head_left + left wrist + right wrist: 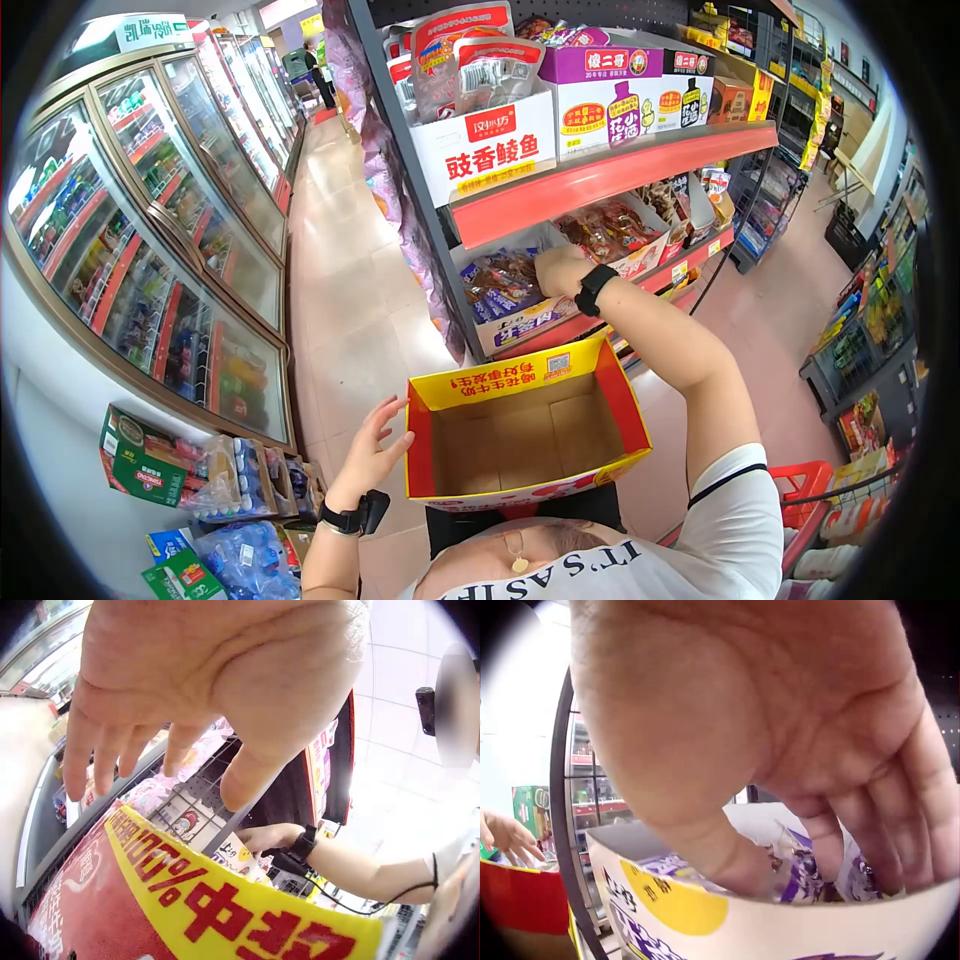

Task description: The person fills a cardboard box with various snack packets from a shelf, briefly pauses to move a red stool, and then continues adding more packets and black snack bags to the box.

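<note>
An empty carton with a red and yellow inner rim (pixel 470 388) is in front of the person's body in the head view. Beside its left edge, the left hand (pixel 372 450) has its fingers spread and holds nothing; the left wrist view shows the palm (pixel 217 675) above the carton's printed side (pixel 150 900). Over a white display box (pixel 780 926) on the lower shelf, the right hand (pixel 562 272) reaches down. In the right wrist view its fingers (pixel 881 825) point down among purple packets (pixel 802 874), thumb apart from them; the fingertips are hidden behind the box's front wall.
A red shelf edge (pixel 610 185) with boxes of snacks stands above the right forearm. Glass-door coolers (pixel 150 230) line the left side, with bottled drinks (pixel 245 560) below. A red basket (pixel 800 490) is at the lower right.
</note>
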`<action>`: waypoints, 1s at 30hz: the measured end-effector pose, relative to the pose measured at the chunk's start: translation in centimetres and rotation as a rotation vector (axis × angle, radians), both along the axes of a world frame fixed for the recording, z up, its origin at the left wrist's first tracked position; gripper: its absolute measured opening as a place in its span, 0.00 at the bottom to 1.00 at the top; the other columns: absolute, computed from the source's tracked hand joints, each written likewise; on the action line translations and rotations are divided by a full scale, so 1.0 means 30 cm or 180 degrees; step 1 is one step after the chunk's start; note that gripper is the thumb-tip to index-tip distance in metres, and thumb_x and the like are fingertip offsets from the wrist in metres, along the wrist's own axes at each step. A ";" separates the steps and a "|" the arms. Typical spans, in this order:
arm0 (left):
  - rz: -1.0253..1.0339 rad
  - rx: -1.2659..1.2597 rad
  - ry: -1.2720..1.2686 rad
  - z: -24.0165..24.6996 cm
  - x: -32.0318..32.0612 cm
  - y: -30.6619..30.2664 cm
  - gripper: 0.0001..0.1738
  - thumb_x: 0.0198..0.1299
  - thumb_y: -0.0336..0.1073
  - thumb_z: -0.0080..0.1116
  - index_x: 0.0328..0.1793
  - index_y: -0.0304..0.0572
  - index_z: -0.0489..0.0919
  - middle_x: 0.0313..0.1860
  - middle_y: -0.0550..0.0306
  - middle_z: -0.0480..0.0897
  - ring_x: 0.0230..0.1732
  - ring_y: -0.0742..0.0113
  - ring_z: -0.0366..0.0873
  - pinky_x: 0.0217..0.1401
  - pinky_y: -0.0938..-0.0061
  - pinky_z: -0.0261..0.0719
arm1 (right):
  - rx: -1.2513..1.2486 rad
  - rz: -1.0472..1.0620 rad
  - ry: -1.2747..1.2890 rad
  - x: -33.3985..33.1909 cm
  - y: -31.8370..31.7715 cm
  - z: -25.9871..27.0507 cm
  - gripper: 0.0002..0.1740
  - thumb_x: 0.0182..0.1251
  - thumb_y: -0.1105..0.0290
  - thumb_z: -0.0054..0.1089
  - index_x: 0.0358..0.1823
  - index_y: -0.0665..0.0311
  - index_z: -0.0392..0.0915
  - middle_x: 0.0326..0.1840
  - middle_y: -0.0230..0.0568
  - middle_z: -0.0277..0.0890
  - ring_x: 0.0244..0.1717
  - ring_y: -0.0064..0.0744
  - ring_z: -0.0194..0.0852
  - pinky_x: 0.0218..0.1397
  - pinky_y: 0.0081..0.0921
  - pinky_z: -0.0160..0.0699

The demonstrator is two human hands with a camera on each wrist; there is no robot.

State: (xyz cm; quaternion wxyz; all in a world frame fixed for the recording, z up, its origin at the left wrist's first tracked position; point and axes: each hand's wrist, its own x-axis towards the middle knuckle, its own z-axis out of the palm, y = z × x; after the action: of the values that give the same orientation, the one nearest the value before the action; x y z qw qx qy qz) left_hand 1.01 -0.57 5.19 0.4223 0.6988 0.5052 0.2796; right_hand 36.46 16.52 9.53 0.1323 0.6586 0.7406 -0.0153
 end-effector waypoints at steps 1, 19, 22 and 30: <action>-0.0081 0.0089 0.0040 0.015 0.004 0.003 0.28 0.58 0.34 0.59 0.66 0.47 0.67 0.68 0.48 0.63 0.67 0.56 0.64 0.63 0.63 0.68 | -0.0011 -0.0001 0.0013 0.009 0.000 -0.005 0.12 0.52 0.69 0.55 0.34 0.67 0.83 0.38 0.53 0.80 0.42 0.48 0.81 0.44 0.38 0.78; -0.1056 0.0716 0.0056 0.173 0.203 0.116 0.19 0.59 0.27 0.55 0.57 0.37 0.74 0.59 0.54 0.75 0.53 0.67 0.73 0.58 0.75 0.69 | 0.3019 0.0436 0.1666 0.145 -0.109 0.017 0.03 0.52 0.72 0.60 0.28 0.62 0.79 0.27 0.47 0.77 0.31 0.49 0.76 0.34 0.40 0.74; -0.1097 0.0616 0.0071 0.164 0.201 0.119 0.19 0.59 0.28 0.55 0.58 0.37 0.74 0.59 0.53 0.75 0.54 0.66 0.73 0.58 0.74 0.69 | 0.3061 0.0680 0.1809 0.158 -0.279 0.153 0.03 0.51 0.75 0.61 0.29 0.63 0.79 0.25 0.47 0.77 0.29 0.47 0.76 0.32 0.37 0.73; -0.1653 0.0215 0.0454 0.109 0.217 0.154 0.23 0.61 0.35 0.57 0.62 0.40 0.71 0.57 0.49 0.75 0.57 0.61 0.72 0.60 0.70 0.69 | 0.0329 0.1454 0.2245 0.134 -0.504 0.149 0.03 0.48 0.74 0.57 0.26 0.61 0.77 0.24 0.45 0.75 0.31 0.48 0.75 0.34 0.39 0.72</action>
State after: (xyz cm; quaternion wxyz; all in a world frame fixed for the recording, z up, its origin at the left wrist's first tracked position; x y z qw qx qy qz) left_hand 7.53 4.05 8.45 0.4197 0.8365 0.3279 0.1287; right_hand 40.48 1.40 14.00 -0.1624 0.4376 0.8673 -0.1729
